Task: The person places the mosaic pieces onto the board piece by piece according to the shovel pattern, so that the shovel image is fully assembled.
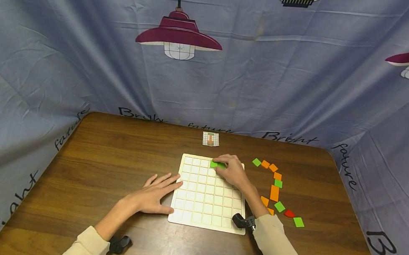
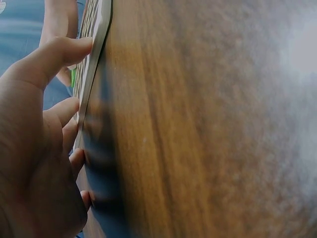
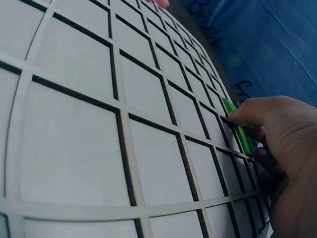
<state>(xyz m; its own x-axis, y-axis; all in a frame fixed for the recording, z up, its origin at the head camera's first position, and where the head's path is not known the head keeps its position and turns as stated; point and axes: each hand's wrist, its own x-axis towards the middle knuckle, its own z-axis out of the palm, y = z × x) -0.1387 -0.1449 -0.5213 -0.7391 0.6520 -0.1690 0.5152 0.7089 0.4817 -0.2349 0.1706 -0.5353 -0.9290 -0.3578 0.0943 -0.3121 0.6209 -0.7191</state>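
Observation:
A pale square board [image 1: 193,214] with a grid of recessed cells lies on the table. At its far row, my right hand [image 1: 232,173] pinches a green tile [image 1: 221,165] between thumb and fingertips, partly hidden by the fingers. Left of it in the same row is another green tile [image 1: 213,164]. In the right wrist view, green [image 3: 245,141] shows beneath the thumb at the board's far edge. My left hand [image 1: 152,195] rests with spread fingers against the board's left edge; the left wrist view shows the thumb and fingertips touching that edge.
Right of the board lies a curved line of loose pieces: green squares [image 1: 278,184], orange pieces [image 1: 274,193] and a red piece [image 1: 290,213]. A small card [image 1: 210,139] with a printed grid pattern lies behind the board. Printed curtains [image 1: 208,94] surround the wooden table [image 1: 110,154].

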